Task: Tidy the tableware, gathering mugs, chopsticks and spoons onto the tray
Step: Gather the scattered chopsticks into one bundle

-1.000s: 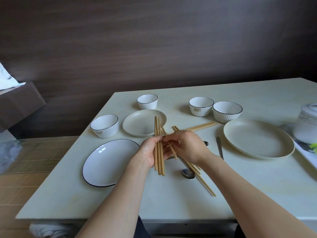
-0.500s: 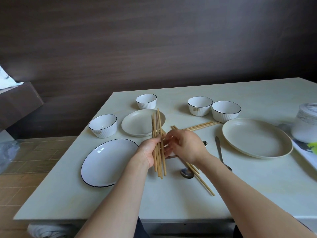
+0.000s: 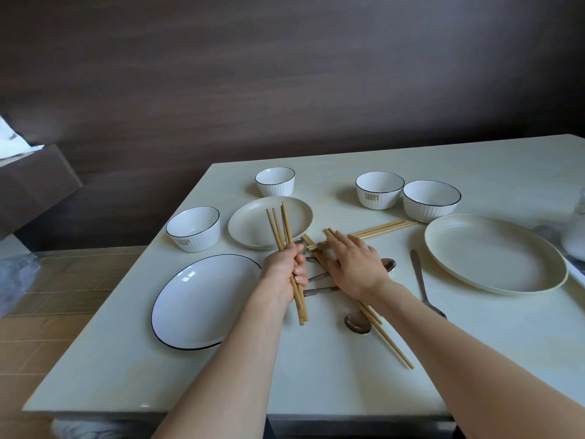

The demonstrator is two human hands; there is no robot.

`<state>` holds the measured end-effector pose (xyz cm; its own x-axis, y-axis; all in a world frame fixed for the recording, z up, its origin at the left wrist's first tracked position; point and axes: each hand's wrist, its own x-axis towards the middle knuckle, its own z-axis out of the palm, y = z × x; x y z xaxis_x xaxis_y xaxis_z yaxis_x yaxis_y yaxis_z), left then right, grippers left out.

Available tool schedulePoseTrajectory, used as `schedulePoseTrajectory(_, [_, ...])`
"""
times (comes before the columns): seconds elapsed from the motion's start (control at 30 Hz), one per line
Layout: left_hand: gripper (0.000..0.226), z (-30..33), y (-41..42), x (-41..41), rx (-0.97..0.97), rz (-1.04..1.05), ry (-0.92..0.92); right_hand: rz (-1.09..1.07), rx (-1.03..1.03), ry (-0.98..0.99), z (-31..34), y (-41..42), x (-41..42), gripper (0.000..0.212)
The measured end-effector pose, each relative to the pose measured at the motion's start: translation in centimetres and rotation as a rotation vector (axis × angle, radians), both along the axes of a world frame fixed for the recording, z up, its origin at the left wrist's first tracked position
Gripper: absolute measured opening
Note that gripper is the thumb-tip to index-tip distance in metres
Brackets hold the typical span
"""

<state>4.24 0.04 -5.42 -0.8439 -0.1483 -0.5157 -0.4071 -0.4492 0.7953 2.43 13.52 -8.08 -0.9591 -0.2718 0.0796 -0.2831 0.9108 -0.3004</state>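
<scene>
My left hand (image 3: 289,270) grips a bundle of wooden chopsticks (image 3: 281,226), held nearly upright over the table's middle. My right hand (image 3: 354,264) lies flat, fingers spread, on a pile of loose chopsticks (image 3: 389,343) and several metal spoons. One spoon (image 3: 356,323) lies bowl toward me under the right wrist. Another spoon (image 3: 422,282) rests to the right of the pile. A further pair of chopsticks (image 3: 383,228) points toward the far bowls. A tray edge (image 3: 576,274) shows at the right border with a white lidded pot (image 3: 574,239) on it.
A white oval plate with dark rim (image 3: 202,299) lies near left. A small beige plate (image 3: 269,220) and a large beige plate (image 3: 493,251) flank the pile. Several ribbed white bowls (image 3: 430,201) stand behind. The table (image 3: 316,381) ends near me and at the left.
My right hand let go of the bundle and dropped flat onto the loose chopsticks on the table. My left hand closed around the bundle and tilted it slightly left.
</scene>
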Motion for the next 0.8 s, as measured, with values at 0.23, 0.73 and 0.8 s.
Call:
schedulePoseTrajectory(0.23, [0.025, -0.3, 0.0, -0.6, 0.025, 0.019, -0.015, 0.036, 0.049, -0.031, -0.4, -0.3, -0.9, 0.046])
schedulePoseTrajectory(0.73, [0.026, -0.3, 0.0, 0.4, 0.031, 0.011, -0.014, 0.013, 0.016, -0.073, 0.7, 2.2, 0.0, 0.048])
schedulePoseTrajectory(0.8, [0.025, -0.1, 0.0, 0.5, 0.023, 0.002, -0.020, 0.044, 0.029, -0.031, 0.9, 2.2, 0.2, 0.046])
